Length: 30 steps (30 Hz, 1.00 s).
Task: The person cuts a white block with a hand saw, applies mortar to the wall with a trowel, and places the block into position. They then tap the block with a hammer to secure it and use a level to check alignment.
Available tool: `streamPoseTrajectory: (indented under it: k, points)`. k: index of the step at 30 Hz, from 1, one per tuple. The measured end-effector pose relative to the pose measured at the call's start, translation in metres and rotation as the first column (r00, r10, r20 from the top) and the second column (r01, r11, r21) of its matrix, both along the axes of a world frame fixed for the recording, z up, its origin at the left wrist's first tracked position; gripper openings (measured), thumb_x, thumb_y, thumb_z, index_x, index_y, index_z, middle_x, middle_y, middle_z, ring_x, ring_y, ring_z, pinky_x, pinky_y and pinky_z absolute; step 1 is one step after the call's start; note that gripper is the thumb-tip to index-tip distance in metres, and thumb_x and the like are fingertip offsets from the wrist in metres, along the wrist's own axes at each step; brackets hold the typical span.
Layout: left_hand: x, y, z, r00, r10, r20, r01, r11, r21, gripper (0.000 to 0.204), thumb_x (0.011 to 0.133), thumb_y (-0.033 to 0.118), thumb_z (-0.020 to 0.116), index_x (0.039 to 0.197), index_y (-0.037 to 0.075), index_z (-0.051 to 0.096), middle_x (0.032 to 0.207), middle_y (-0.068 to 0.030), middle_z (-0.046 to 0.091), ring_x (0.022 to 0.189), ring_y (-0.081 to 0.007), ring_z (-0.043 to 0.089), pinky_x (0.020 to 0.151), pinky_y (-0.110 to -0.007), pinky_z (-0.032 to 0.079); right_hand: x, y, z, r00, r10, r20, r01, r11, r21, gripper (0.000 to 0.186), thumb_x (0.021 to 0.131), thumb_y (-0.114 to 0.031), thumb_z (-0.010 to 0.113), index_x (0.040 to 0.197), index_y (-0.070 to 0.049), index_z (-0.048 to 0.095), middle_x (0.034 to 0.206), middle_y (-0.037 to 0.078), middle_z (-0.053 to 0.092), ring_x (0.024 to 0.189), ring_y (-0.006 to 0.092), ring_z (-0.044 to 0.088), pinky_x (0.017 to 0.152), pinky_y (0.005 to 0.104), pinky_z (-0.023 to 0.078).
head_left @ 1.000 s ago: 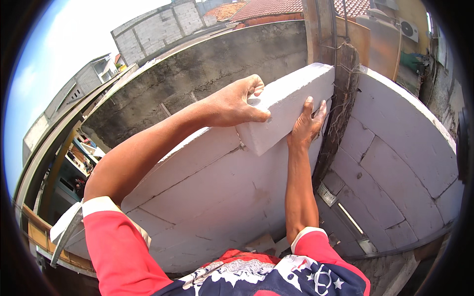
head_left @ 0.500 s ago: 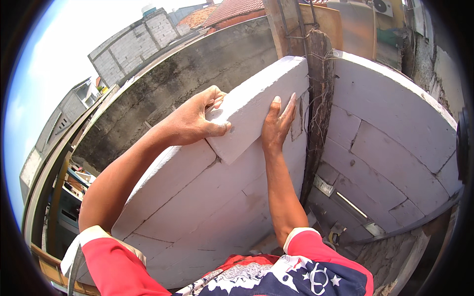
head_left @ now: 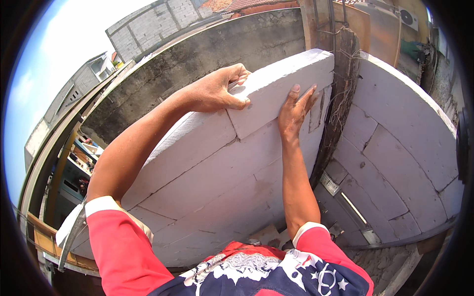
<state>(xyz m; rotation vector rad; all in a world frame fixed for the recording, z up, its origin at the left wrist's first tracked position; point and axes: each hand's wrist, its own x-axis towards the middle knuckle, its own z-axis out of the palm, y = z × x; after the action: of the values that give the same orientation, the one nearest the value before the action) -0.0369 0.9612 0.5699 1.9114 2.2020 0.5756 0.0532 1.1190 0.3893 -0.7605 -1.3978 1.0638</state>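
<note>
A pale lightweight concrete block point(head_left: 261, 111) sits in the top course of a wall of like blocks point(head_left: 212, 165), its left end against the neighbouring block and its right end close to a rough dark post point(head_left: 343, 84). My left hand point(head_left: 219, 90) grips the block's upper left corner, thumb on the near face and fingers curled over the top. Against the block's near face, towards its right end and lower edge, my right hand point(head_left: 293, 113) presses with its fingers stretched out. The block's far face is hidden.
Loose wires and steel bars point(head_left: 332, 24) stick out around the post. A second block wall point(head_left: 395, 153) meets it on the right. Behind stands a weathered grey concrete wall point(head_left: 197, 59). A dark beam point(head_left: 49, 153) runs along the left, with a drop beyond it.
The block's lower left corner overlapped the course below before; now the block lies in line with its neighbour. Both hands stayed on it, and the view has shifted.
</note>
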Motion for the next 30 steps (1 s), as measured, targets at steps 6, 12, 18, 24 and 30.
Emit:
streamPoseTrajectory:
  k: [6, 12, 18, 24, 30]
  points:
    - [0.001, 0.001, 0.003, 0.99, -0.054, 0.132, 0.059, 0.998, -0.032, 0.04, 0.084, 0.022, 0.077, 0.095, 0.011, 0.04, 0.156, -0.0241, 0.049, 0.149, -0.0353, 0.039, 0.126, -0.048, 0.024, -0.001, 0.0, 0.002, 1.0, 0.006, -0.019, -0.006, 1.0, -0.004, 0.103, 0.102, -0.075, 0.024, 0.164, 0.004, 0.001, 0.165, 0.039, -0.003, 0.158, 0.0473, -0.01, 0.129, 0.0574, 0.004]
    - [-0.004, 0.0, -0.006, 0.997, -0.017, 0.071, 0.015, 0.999, 0.029, 0.041, 0.082, 0.024, 0.079, 0.1, 0.01, 0.045, 0.144, -0.0202, 0.058, 0.134, -0.0303, 0.051, 0.114, -0.043, 0.039, -0.002, 0.001, -0.003, 1.0, 0.027, 0.014, -0.027, 1.0, 0.0, 0.102, 0.102, -0.075, 0.026, 0.165, 0.001, -0.002, 0.164, 0.041, -0.007, 0.157, 0.0499, -0.011, 0.129, 0.058, 0.004]
    - [-0.001, -0.01, 0.01, 0.992, 0.119, -0.027, -0.122, 0.983, -0.136, 0.07, 0.078, 0.051, 0.088, 0.114, 0.007, 0.047, 0.123, -0.0189, 0.058, 0.14, -0.0331, 0.047, 0.127, -0.051, 0.022, 0.021, 0.002, -0.017, 0.994, -0.067, 0.089, 0.032, 0.938, 0.346, 0.106, 0.098, -0.073, 0.048, 0.166, -0.004, 0.005, 0.166, 0.038, 0.0, 0.157, 0.0508, -0.004, 0.127, 0.0642, 0.006]
    - [0.014, -0.031, 0.015, 0.986, 0.158, -0.055, -0.163, 0.981, -0.106, 0.052, 0.078, 0.037, 0.089, 0.097, 0.012, 0.047, 0.088, 0.0, 0.047, 0.087, -0.0144, 0.046, 0.08, -0.03, 0.04, 0.041, 0.015, -0.01, 0.982, -0.046, 0.184, -0.147, 0.424, 0.893, 0.114, 0.081, -0.077, 0.07, 0.165, -0.02, 0.019, 0.169, 0.021, 0.017, 0.159, 0.0431, 0.011, 0.126, 0.0683, 0.011]
    - [0.024, -0.029, 0.009, 0.979, 0.204, -0.027, -0.205, 0.976, -0.074, 0.047, 0.081, 0.022, 0.086, 0.098, 0.013, 0.043, 0.093, 0.0024, 0.045, 0.092, -0.01, 0.045, 0.086, -0.026, 0.039, 0.026, 0.018, 0.003, 0.982, -0.086, 0.167, -0.119, 0.403, 0.908, 0.114, 0.078, -0.086, 0.063, 0.163, -0.02, 0.027, 0.167, 0.024, 0.018, 0.159, 0.0433, 0.009, 0.128, 0.0659, 0.007]
